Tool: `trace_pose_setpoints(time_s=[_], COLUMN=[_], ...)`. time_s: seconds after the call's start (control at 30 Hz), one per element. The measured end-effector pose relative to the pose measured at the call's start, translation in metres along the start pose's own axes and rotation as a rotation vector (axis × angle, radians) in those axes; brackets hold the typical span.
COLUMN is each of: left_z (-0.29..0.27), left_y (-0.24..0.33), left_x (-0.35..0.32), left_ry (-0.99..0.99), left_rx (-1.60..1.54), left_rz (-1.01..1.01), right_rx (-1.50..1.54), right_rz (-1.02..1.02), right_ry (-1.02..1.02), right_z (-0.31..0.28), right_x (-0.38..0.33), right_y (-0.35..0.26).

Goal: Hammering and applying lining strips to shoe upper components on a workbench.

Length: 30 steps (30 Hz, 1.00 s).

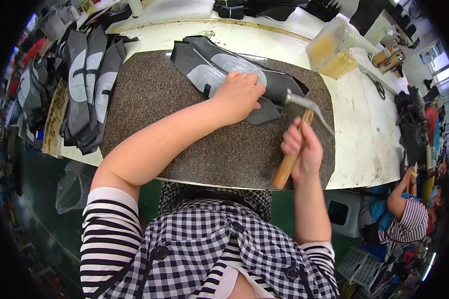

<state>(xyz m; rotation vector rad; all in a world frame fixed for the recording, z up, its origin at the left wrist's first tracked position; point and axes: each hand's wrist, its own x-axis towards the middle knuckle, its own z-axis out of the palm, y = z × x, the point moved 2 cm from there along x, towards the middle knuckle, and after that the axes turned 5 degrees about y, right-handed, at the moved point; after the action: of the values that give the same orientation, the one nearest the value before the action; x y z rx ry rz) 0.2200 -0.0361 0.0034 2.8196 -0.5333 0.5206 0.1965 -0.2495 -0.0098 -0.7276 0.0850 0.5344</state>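
Observation:
My left hand (238,97) rests on a dark piece (200,74) with a pale grey curved patch, its fingers bent against the surface. That flat, leather-like piece lies at an angle on the brown mat (149,94). Partly behind the hand is a second similar piece (234,65), farther back. My right hand (304,144) is wrapped around the wooden handle of a hammer (284,172). Its metal head, with a round face and a long curved claw, hangs close to the right end of the pieces. Whether it touches them I cannot tell.
Stacked similar pieces (87,84) lie at the table's left edge. A yellowed clear container (332,47) stands at the back right, with scissors (379,89) farther right. More dark pieces (257,9) lie along the back. A person (406,214) sits at the right.

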Motion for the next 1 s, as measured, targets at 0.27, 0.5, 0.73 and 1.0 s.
trace_pose_setpoints(time_s=[0.27,0.5,0.73,1.0], left_z=[-0.118,-0.118,-0.035,-0.02], left_y=[0.02,0.03,0.04,0.044], left_x=[-0.036,-0.079,-0.083,-0.072], left_ry=[0.108,-0.571,-0.372,-0.241], left_rx=[-0.162,-0.611,-0.803,-0.613], left_rz=[-0.019,-0.277,-0.307,-0.312], right_rx=[-0.282,-0.56,-1.07,-1.506], right_rz=[-0.033,-0.131,-0.187,-0.411], right_ry=[0.304,0.061,-0.006,0.189], right_z=[0.003,0.011,0.029,0.022], right_x=[0.062,0.041,-0.037,-0.058], right_y=[0.001,-0.001,0.014,-0.004])
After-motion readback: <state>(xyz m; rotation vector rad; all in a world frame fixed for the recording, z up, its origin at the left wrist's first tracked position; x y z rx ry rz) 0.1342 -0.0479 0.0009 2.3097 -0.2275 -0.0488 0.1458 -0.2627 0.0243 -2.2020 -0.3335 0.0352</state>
